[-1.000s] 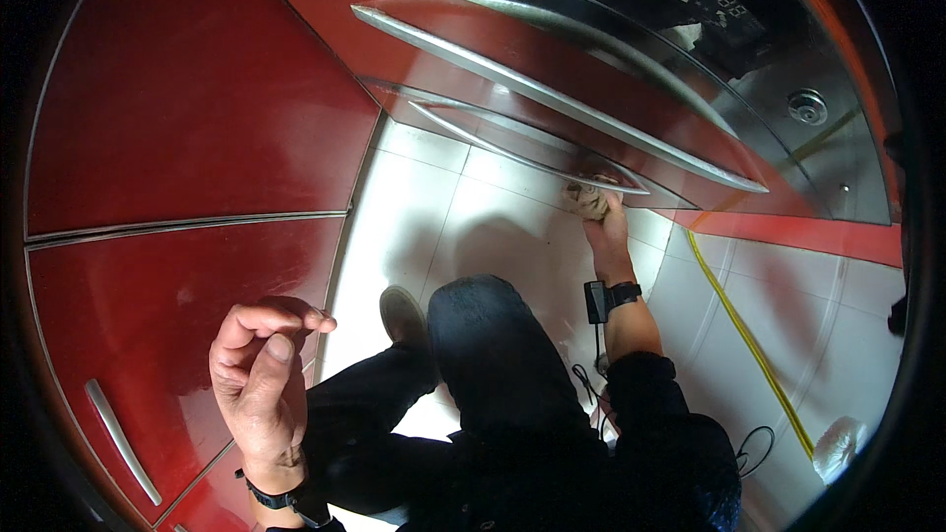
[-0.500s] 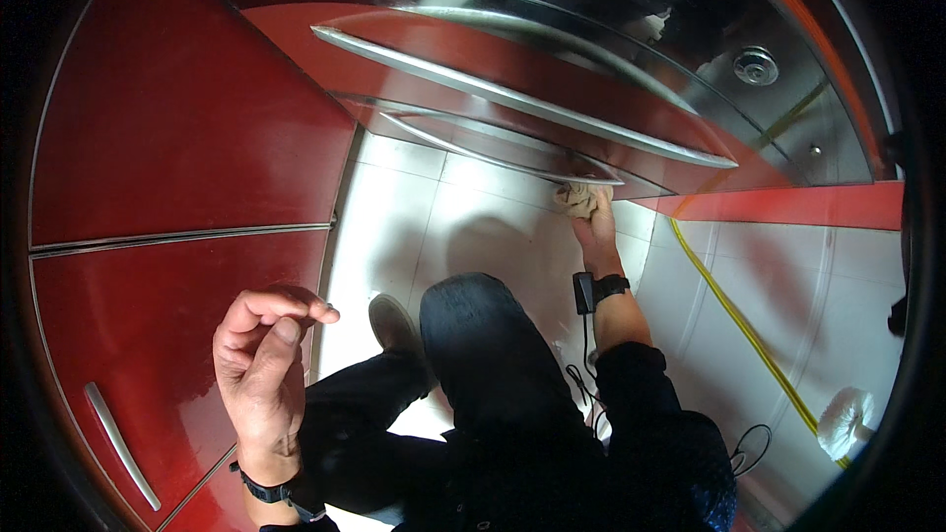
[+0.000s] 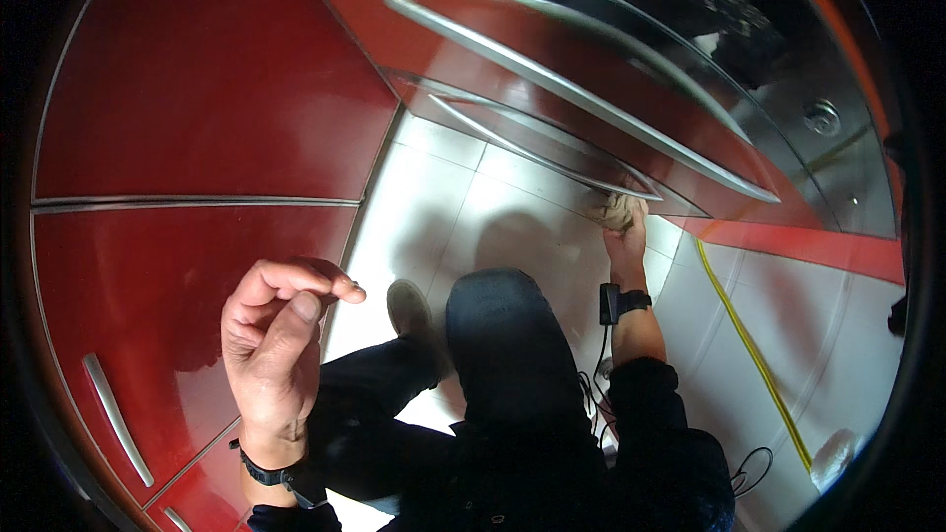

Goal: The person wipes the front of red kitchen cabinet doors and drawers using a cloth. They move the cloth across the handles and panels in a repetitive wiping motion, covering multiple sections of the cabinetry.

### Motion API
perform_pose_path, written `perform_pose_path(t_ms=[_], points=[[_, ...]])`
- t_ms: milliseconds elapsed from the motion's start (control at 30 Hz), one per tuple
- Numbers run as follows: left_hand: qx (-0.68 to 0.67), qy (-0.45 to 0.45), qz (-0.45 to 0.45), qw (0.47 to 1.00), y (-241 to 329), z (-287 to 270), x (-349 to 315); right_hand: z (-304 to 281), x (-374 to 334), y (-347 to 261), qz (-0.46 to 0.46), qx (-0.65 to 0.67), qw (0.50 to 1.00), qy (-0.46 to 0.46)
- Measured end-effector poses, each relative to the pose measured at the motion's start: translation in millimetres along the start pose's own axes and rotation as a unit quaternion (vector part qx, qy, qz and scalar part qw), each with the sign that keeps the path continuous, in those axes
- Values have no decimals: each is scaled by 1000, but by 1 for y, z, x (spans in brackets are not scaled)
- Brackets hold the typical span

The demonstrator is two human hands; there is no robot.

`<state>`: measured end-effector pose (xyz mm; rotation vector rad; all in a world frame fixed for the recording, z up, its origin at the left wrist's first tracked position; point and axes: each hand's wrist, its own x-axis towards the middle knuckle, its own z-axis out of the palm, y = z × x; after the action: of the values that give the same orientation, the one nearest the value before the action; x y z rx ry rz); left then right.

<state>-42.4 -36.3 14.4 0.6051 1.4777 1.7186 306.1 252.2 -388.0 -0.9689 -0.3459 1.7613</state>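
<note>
My right hand (image 3: 627, 236) reaches far forward, its fingers closed round a crumpled beige-brown cloth (image 3: 613, 211). The cloth is at the lower right end of the appliance's bottom drawer, close under the end of its thin silver handle (image 3: 532, 155); I cannot tell whether it touches the front. Part of the hand is hidden behind the cloth and handle. My left hand (image 3: 276, 335) hangs in the air before the red cabinet (image 3: 187, 325), fingers curled and thumb laid against them. A tiny dark speck shows at its fingertips, too small to name.
Above the drawer, a long silver handle (image 3: 581, 94) sticks out from the red and black appliance. A yellow hose (image 3: 744, 330) runs down the white tiles at right. My bent knee (image 3: 503, 315) is between my arms. Black cables (image 3: 596, 384) hang beside my right forearm.
The view has shifted and turned a little, so the appliance sits further right and tilts more. Both hands keep about the same pose, with the cloth still at the drawer's right end.
</note>
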Motion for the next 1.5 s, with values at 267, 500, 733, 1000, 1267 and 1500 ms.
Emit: perform_pose_path(t_ms=[267, 500, 733, 1000, 1267, 1500], points=[[-6, 21, -24, 999, -5, -27, -4, 131, 52, 184, 61, -216, 957, -182], [-5, 3, -15, 1000, -2, -31, -5, 166, 53, 214, -21, -282, 940, -190], [-11, 6, 1, 1000, 3, -37, -10, -6, 49, 81, 47, -50, 997, -20], [-17, 3, -19, 1000, 3, -14, -7, 157, 57, 212, 161, -57, 977, -127], [-25, -11, 3, 1000, 5, -10, -9, 136, 17, 151, 39, -282, 936, -205], [-31, -48, 32, 998, 8, -3, -5, 97, -61, 30, 169, 33, 985, -22]])
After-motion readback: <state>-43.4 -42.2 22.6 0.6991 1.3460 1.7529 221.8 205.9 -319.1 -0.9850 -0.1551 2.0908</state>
